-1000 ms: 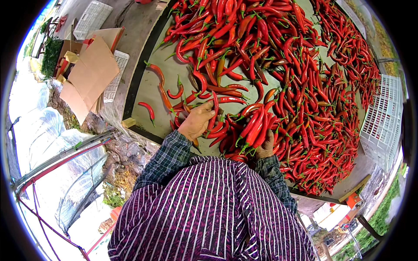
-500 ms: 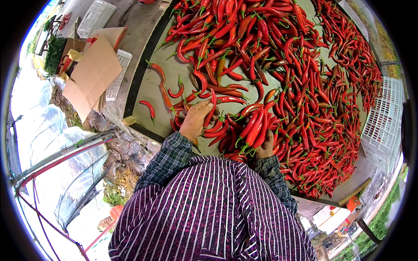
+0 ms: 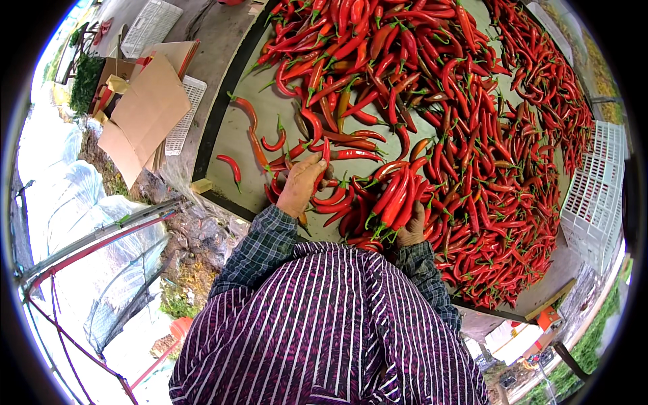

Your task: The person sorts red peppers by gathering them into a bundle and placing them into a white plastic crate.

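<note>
**One red pepper (image 3: 326,151) pinched in my left hand (image 3: 302,185), a bunch of peppers (image 3: 397,197) in my right hand (image 3: 412,227)**

The pepper in my left hand is slim, glossy and bright red, and it stands nearly upright above the table (image 3: 226,138), near the table's close edge. The bunch sits just to the right of it: long red pods laid side by side, smooth and shiny, their green stems gathered at the end toward my body.

My left thumb and forefinger are together on the single pepper, clamped about its lower part, with the other fingers curled in behind. My right hand is closed around the bunch; the thumb lies against its right side, while the rest of the fingers are hidden beneath, so I cannot tell how tightly they press.

The dark-edged table bears a great heap of red peppers (image 3: 472,169), a few of them brownish or orange, with some strays on the bare part to my left. Beside the table on my right stands a white slatted crate (image 3: 594,185); I cannot make out what is inside. Off to the left, cardboard sheets (image 3: 152,101) partly cover another white crate (image 3: 184,128), and a third white crate (image 3: 152,27) lies farther off, its contents too small to tell.
</note>
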Tool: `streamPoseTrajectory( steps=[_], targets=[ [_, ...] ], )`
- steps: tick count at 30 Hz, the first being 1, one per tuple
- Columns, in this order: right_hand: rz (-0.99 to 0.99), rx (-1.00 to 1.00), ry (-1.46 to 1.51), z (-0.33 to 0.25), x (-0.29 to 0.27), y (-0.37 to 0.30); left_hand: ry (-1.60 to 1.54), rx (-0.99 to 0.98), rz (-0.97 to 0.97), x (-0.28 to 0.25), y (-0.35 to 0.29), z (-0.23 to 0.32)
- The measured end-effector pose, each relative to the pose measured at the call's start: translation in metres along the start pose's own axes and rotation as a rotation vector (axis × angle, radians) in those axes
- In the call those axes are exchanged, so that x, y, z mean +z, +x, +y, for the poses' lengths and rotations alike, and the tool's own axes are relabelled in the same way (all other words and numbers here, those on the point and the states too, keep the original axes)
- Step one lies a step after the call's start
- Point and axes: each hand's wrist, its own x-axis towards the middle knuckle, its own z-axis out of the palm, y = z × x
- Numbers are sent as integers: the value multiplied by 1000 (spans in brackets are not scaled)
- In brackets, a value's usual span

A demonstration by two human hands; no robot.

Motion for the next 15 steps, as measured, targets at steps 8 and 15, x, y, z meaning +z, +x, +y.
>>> streamPoseTrajectory(
  steps=[8,15],
  targets=[
    [47,1,99,2,-4,0,22,33,-12,-2,-1,1],
    [38,9,78,1,-5,1,14,42,-36,0,0,6]
  ],
)
